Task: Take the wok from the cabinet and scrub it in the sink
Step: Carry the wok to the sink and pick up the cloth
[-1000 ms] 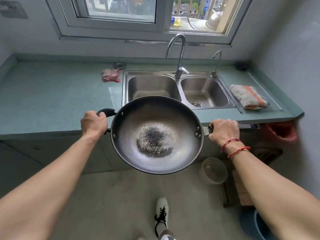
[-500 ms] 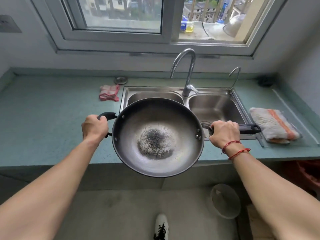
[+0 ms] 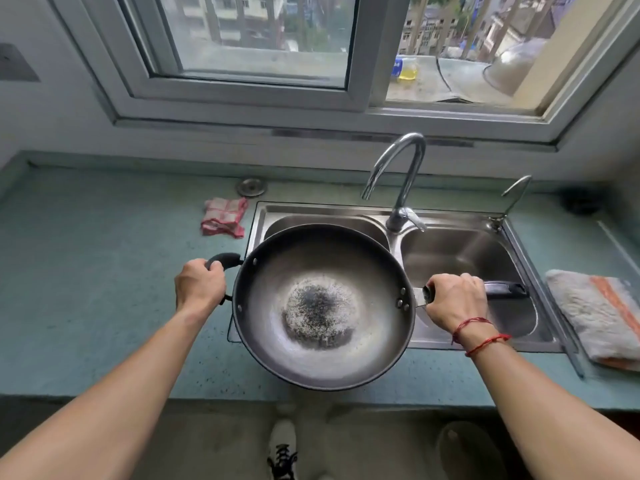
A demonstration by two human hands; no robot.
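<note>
Big dark metal wok (image 3: 323, 306), open side up and about level, burnt black patch ringed in pale grey at the bottom. Short loop handle left, long black handle right. It's over the left basin of the 2-basin steel sink (image 3: 322, 210).

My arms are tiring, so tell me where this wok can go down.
Widest bare counter lies left of the sink, in front of the pink cloth. The right basin is bare too, bordered by the tap and the folded towel. Right of the sink is crowded: the towel fills that strip.
</note>
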